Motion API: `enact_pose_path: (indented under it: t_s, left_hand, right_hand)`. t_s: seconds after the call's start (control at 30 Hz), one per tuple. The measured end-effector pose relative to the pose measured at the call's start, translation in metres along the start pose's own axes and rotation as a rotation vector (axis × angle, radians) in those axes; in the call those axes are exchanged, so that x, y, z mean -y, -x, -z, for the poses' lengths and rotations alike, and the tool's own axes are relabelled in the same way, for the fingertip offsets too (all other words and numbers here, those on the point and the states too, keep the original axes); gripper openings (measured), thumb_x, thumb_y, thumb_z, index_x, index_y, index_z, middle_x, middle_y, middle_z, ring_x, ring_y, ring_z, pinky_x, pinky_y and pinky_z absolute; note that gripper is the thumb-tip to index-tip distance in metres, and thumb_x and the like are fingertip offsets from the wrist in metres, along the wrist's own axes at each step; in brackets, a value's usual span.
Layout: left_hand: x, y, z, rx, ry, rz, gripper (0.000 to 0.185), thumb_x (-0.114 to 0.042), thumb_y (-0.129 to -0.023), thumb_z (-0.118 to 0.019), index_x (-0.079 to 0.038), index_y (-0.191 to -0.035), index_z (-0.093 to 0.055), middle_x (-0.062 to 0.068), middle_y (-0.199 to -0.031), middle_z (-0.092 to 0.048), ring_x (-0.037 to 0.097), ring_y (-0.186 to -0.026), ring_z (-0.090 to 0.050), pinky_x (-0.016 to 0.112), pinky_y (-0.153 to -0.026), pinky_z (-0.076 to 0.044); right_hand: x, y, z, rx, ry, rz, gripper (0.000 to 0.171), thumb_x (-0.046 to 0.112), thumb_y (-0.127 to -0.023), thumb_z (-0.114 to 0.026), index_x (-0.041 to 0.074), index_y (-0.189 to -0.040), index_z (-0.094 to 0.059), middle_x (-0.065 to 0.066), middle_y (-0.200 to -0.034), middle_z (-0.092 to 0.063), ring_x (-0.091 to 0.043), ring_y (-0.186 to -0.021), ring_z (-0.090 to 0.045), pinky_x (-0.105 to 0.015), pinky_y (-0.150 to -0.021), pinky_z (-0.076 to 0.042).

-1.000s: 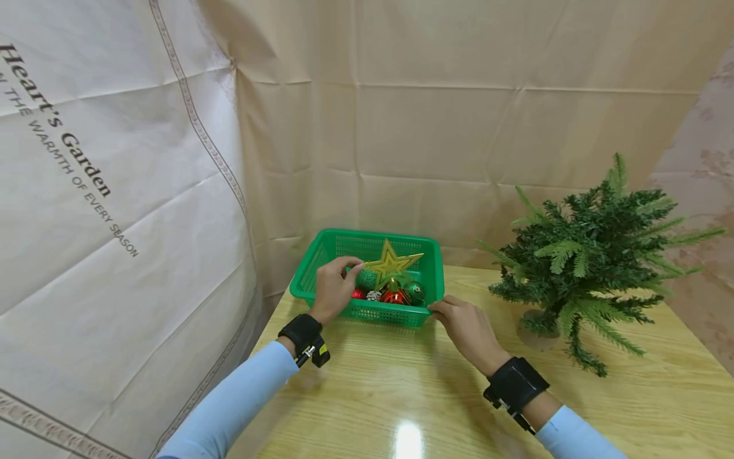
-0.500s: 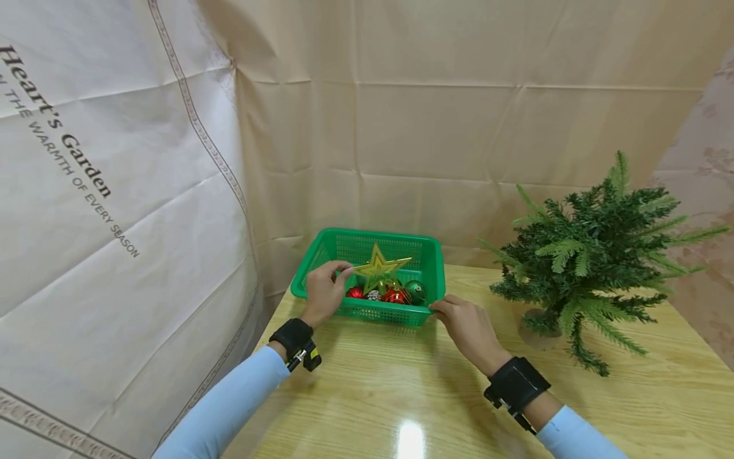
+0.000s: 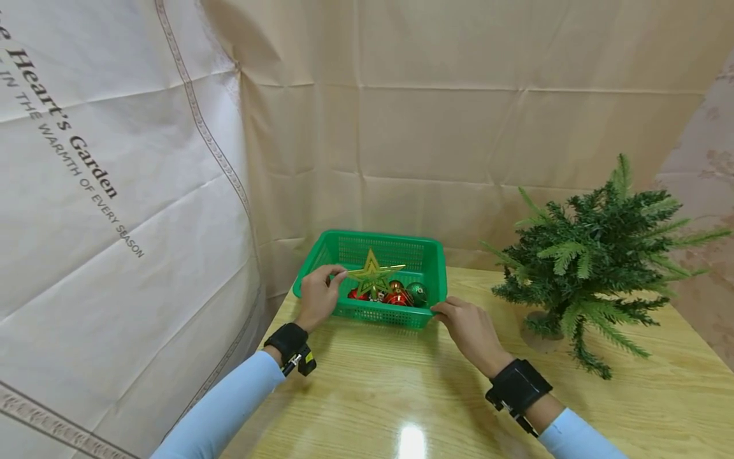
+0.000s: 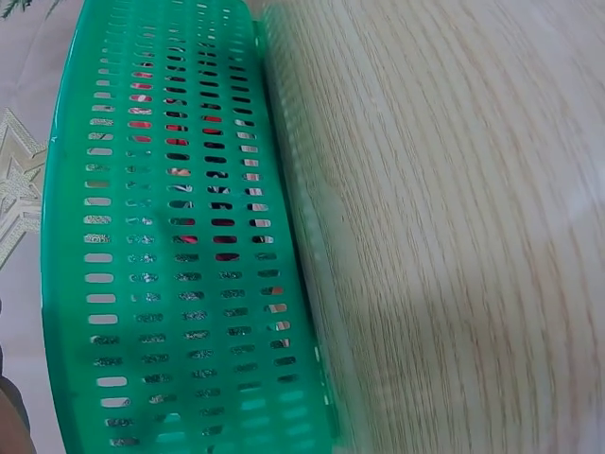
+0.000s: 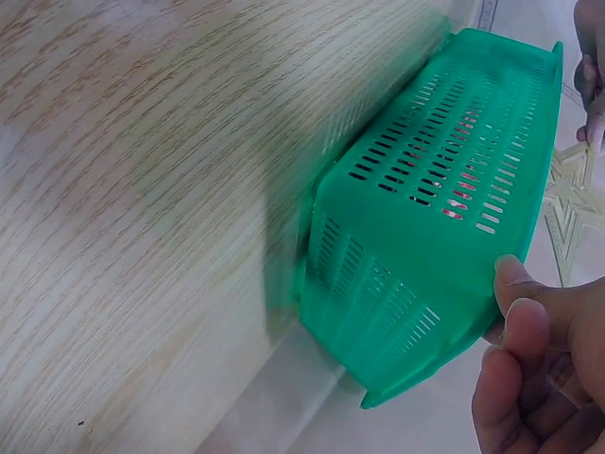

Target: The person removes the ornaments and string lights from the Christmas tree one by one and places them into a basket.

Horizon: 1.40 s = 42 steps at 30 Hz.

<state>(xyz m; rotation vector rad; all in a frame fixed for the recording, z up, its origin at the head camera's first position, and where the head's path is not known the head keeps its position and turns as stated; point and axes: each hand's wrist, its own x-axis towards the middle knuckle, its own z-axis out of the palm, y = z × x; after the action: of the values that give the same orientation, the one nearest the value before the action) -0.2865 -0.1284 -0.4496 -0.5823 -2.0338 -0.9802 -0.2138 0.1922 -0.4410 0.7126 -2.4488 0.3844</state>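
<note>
A green plastic basket [image 3: 427, 261] stands at the table's far left. It holds red baubles [image 3: 397, 298] and a green bauble [image 3: 417, 292]. My left hand [image 3: 335, 276] pinches one point of a gold star [image 3: 373, 275] and holds it just above the baubles, over the basket's near left part. My right hand [image 3: 444, 308] grips the basket's near right corner with curled fingers [image 5: 529, 374]. In the right wrist view the basket wall [image 5: 444, 218] fills the middle, with the star [image 5: 569, 213] behind it. The left wrist view shows the perforated basket wall [image 4: 180, 246] and the star's edge [image 4: 14, 189].
A small artificial fir tree [image 3: 596, 261] stands on the wooden table [image 3: 401, 389] at the right. Beige paper backdrops close off the left side and the back. Bare tabletop lies between the basket and me.
My left hand has carried the gold star left and lower, closer to the baubles. My right hand has stayed on the basket's corner.
</note>
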Motion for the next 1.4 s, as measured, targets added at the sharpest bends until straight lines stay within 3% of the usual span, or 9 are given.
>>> enact_pose_path:
  t_s: [0.47, 0.67, 1.4]
  left_hand:
    - [0.005, 0.0, 0.007, 0.002, -0.021, 0.051, 0.011, -0.011, -0.09, -0.066, -0.007, -0.1, -0.071, 0.004, -0.091, -0.067, 0.011, -0.057, -0.042, 0.029, -0.054, -0.035]
    - [0.006, 0.002, 0.006, 0.033, -0.058, 0.045, 0.014, -0.015, -0.093, -0.064, -0.011, -0.103, -0.071, 0.001, -0.091, -0.065, 0.009, -0.06, -0.043, 0.029, -0.056, -0.035]
    - [0.014, 0.008, 0.007, 0.021, -0.102, 0.055, 0.013, -0.013, -0.092, -0.066, -0.012, -0.102, -0.073, 0.003, -0.094, -0.062, 0.007, -0.058, -0.042, 0.028, -0.053, -0.035]
  right_hand:
    - [0.0, 0.0, 0.001, -0.001, -0.017, 0.005, 0.014, 0.013, -0.082, -0.076, 0.014, -0.095, -0.075, 0.004, -0.082, -0.062, -0.009, -0.062, -0.059, -0.024, -0.056, -0.048]
    - [-0.001, 0.0, 0.001, -0.001, -0.014, 0.007, 0.013, 0.013, -0.082, -0.075, 0.013, -0.095, -0.074, 0.003, -0.081, -0.061, -0.01, -0.062, -0.058, -0.024, -0.056, -0.048]
    - [0.001, 0.0, 0.001, 0.005, -0.02, -0.002, 0.014, 0.012, -0.082, -0.076, 0.013, -0.095, -0.075, 0.004, -0.079, -0.06, -0.009, -0.06, -0.057, -0.023, -0.055, -0.046]
